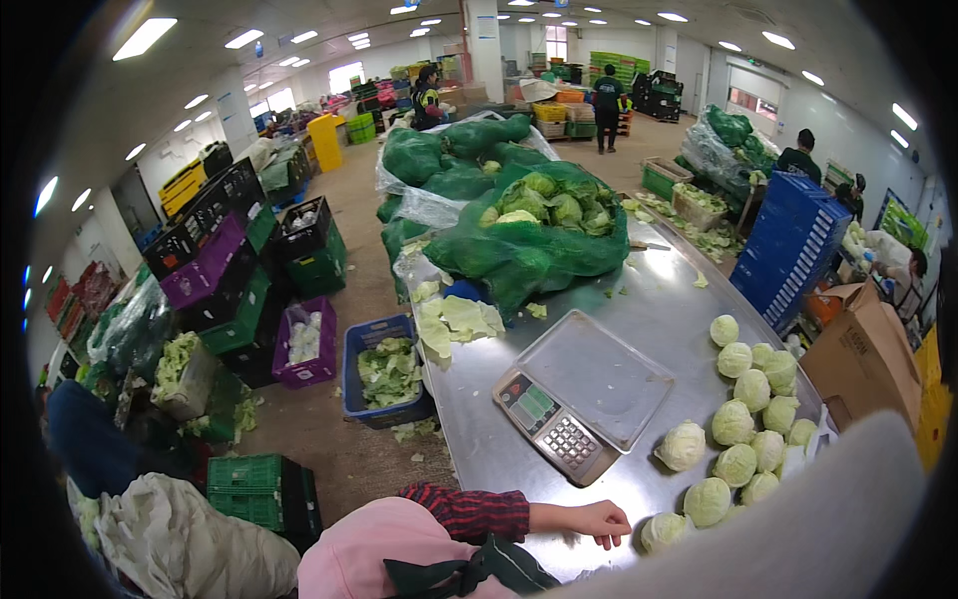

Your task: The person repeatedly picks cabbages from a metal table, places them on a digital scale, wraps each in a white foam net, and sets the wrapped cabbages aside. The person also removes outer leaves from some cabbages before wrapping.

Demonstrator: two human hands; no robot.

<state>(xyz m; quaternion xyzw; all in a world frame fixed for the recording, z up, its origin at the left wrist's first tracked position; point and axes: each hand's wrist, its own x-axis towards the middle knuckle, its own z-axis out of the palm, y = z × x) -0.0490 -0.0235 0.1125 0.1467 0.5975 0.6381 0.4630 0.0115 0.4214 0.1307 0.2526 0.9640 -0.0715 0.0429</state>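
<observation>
Both of my hands are out of view. Before me is a steel worktable (479,419) with a digital scale (591,382), its platform bare. Several trimmed cabbages (733,425) stand in loose rows at the table's right side. At the far end, an opened green mesh sack (524,258) bulges with cabbages. Loose cabbage leaves (460,322) lie at the left edge. Another person's hand (602,523), in a red and dark plaid sleeve, hangs over the near end, left of the closest cabbage. That person's pink garment or cap (374,550) shows at the bottom.
A blurred grey shape (808,517) covers the lower right. Left of the table stands a blue crate (380,320) of leaves, beside a purple crate (329,344). Stacked blue crates (786,247) and a cardboard box (861,352) border the right side. Other people stand farther off.
</observation>
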